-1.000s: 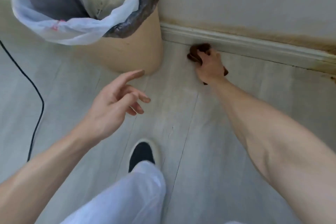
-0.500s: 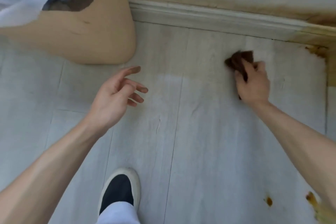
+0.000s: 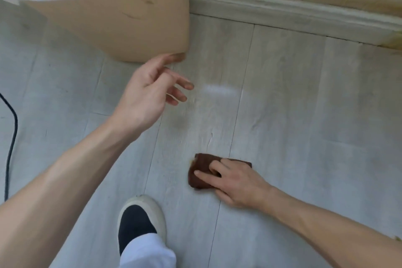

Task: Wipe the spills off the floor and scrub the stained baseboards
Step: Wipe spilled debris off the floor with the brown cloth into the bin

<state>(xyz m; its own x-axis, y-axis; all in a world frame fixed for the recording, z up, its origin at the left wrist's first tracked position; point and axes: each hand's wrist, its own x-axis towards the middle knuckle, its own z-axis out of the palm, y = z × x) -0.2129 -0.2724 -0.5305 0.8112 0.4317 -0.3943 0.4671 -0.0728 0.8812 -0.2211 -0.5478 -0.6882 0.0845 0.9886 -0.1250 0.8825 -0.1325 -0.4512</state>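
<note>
Presently right hand (image 3: 235, 183) presses brown cloth (image 3: 201, 172) flat on pale plank floor (image 3: 304, 126), fingers extended over it. Left hand (image 3: 148, 91) held above floor, fingers loosely spread, holding nothing, near tan bin (image 3: 130, 24). Baseboard (image 3: 282, 15) beyond, yellow-brown staining at its right end.

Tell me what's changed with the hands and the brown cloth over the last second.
The right hand has drawn the brown cloth away from the baseboard and across the floor toward the person's shoe, now pressing it flat. The cloth was never let go. The left hand still hovers empty near the bin, fingers loose. The baseboard stains remain.
</note>
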